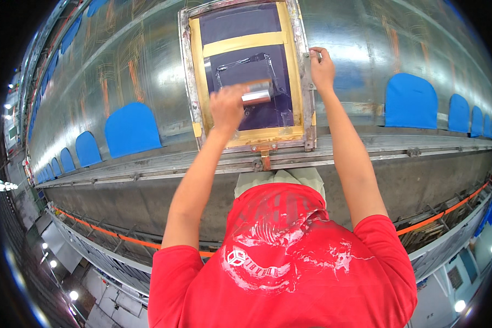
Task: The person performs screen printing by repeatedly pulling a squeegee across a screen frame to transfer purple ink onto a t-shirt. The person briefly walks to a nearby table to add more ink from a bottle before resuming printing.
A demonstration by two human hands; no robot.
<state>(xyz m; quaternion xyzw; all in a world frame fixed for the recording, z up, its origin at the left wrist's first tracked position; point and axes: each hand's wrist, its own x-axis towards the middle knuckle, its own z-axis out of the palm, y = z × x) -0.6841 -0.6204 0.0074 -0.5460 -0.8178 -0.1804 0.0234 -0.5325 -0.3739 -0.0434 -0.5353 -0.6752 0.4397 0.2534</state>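
A screen printing frame (307, 123) lies on the long metal table, its dark purple mesh (239, 23) edged and crossed by yellow tape (244, 42). My left hand (227, 108), slightly blurred, is closed round a squeegee (258, 94) held over the lower mesh panel. Motion blur hides whether the blade touches the mesh. Dark, shiny streaks outline a rough shape around it. At the frame's upper right edge, my right hand (322, 66) has its fingers curled on the rim.
Blue rounded fabric pieces (132, 129) lie in a row along the table (350, 49), on both sides of the frame. A metal rail (361, 154) with bolts runs along the near edge. Behind me is an orange strip (112, 234) on another long rack.
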